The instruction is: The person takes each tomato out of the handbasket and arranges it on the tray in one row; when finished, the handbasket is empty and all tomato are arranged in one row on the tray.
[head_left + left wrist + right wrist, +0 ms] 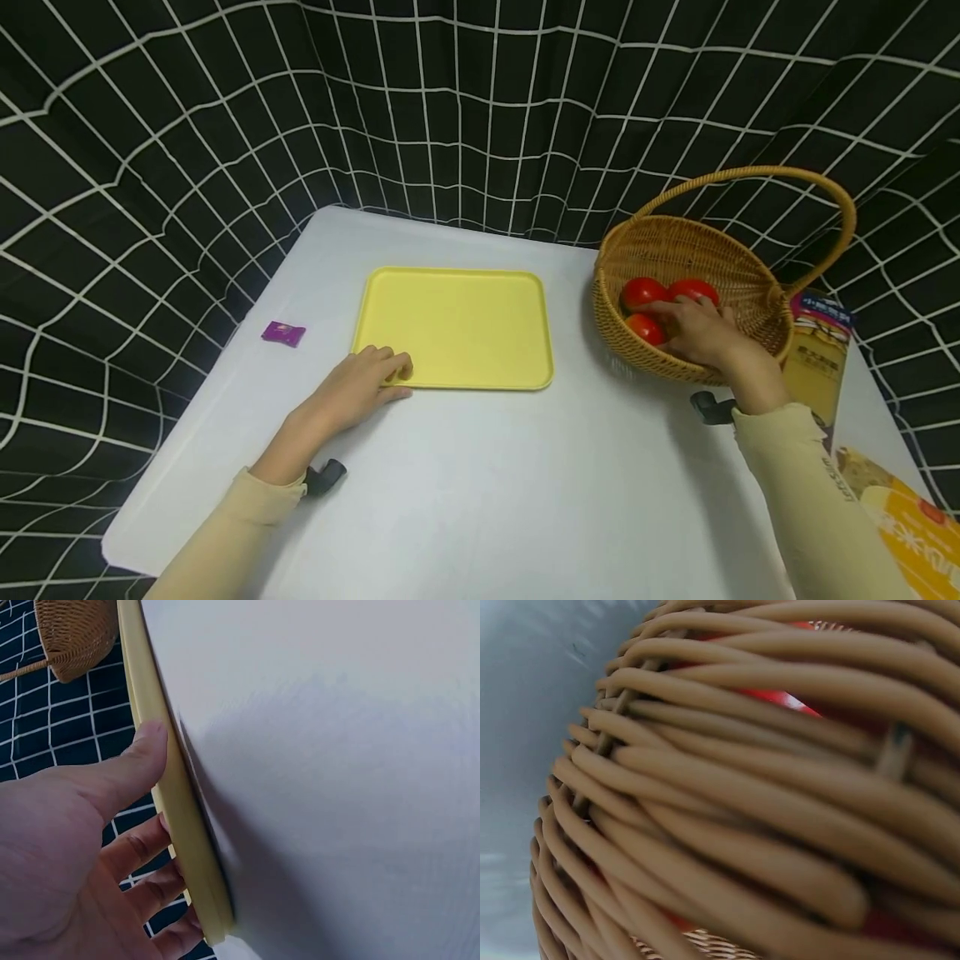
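My left hand [367, 379] holds the near left corner of a yellow tray [457, 325]. In the left wrist view the thumb [154, 746] lies along the outside of the rim, and the other fingers curl over its inner side. Far to the right, my right hand [697, 329] reaches into a wicker basket [626, 354] with a tall handle. Its fingers touch red tomatoes [643, 292], which look smooth and round. Fingertips among the tomatoes are partly hidden, so their grip is unclear. Only the woven basket wall [705, 780], with red showing through the gaps, fills the right wrist view.
A small purple packet [283, 333] lies left of the tray on the white table [525, 483]. Beside the basket is a yellowish food package [813, 358]; an orange bag [918, 533] lies nearer, at the right. Black cloth with a white grid [465, 108] surrounds the table.
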{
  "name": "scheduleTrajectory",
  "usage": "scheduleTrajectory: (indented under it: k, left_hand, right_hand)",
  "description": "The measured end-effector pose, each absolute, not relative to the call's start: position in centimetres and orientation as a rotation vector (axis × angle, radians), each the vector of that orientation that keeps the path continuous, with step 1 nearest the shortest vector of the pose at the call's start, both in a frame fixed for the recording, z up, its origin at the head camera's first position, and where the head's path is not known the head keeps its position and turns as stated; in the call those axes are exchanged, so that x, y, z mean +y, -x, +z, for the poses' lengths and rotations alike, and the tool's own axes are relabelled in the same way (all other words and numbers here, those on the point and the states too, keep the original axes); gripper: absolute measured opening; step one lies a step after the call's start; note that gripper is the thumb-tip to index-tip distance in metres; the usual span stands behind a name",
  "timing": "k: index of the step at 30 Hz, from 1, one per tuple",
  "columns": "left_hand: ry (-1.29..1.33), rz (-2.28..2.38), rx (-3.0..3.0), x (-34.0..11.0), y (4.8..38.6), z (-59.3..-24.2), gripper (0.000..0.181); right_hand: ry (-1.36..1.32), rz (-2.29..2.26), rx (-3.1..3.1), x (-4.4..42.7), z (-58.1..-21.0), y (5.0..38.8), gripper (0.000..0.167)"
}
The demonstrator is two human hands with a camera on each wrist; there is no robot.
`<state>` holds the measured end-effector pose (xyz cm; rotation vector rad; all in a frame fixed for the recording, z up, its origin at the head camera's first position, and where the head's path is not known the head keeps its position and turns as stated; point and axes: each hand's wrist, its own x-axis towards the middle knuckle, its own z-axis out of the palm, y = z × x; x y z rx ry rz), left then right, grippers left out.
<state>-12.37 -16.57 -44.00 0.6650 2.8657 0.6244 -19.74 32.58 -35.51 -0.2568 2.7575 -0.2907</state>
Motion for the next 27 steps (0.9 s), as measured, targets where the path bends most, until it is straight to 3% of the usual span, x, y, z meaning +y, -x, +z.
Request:
scheduleTrajectory:
  k: [17, 27]
  left_hand:
    - [-0.686, 0.663, 2.850, -16.6, 12.6, -44.4, 0.013]
    - [-0.653, 0.665, 2.852, -16.4, 12.6, -44.4, 0.013]
  right_hand:
    - [0.265, -0.462, 2.833, 32.4, -35.3, 18.9, 0.067]
    - [0.260, -0.585, 2.928, 32.4, -33.1, 18.1, 0.072]
